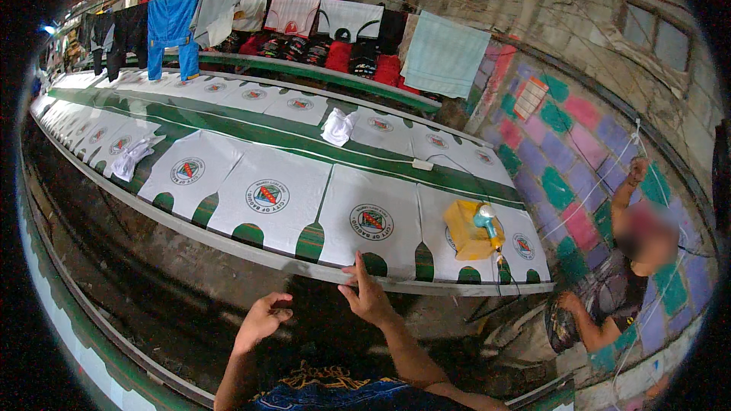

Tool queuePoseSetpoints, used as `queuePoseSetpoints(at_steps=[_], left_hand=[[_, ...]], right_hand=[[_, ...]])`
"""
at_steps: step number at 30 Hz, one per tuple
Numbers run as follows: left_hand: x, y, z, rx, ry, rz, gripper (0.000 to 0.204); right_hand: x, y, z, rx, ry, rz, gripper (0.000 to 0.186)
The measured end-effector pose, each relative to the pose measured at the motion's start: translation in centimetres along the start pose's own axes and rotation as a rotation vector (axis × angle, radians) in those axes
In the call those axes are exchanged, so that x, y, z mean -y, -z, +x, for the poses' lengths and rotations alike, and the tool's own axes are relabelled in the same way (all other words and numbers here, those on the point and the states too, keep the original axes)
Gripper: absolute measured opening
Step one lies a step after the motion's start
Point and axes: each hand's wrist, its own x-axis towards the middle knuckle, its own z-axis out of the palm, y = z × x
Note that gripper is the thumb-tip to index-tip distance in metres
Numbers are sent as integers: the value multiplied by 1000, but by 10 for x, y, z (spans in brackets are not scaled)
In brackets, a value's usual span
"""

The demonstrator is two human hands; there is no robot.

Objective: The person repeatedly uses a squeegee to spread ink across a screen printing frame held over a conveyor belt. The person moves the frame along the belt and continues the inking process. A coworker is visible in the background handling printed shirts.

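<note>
My left hand (263,321) is raised in front of the long table, fingers loosely curled and a little apart, with nothing visible in it. At the table's near edge, my right hand (368,298) stretches its index finger toward a white sleeveless shirt (346,213) with a round printed emblem; whether the fingertip touches the cloth I cannot tell. Left of it lies another white sleeveless shirt (244,217) with the same kind of emblem. Several more lie flat in two rows along the green table (308,240).
A yellow container (466,232) bearing a teal device with a round pale front (484,216) stands on the shirts at right. Crumpled white cloths (337,127) lie on the table. A person (609,301) sits by the painted wall at right. Clothes (171,27) hang behind.
</note>
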Motion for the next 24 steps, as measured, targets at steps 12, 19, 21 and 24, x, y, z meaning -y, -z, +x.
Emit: queuePoseSetpoints(at_steps=[12, 19, 21, 24], left_hand=[[16, 7, 1, -36, -15, 6, 38], [14, 9, -4, -41, 26, -78, 38], [20, 10, -3, -41, 26, -62, 39], [20, 11, -3, -41, 44, -7, 40]], right_hand=[[-1, -4, 21, 8, -20, 51, 95], [-5, -9, 25, 33, -22, 48, 97], [-2, -8, 32, 14, 6, 63, 98], [-4, -5, 47, 39, -12, 70, 100]])
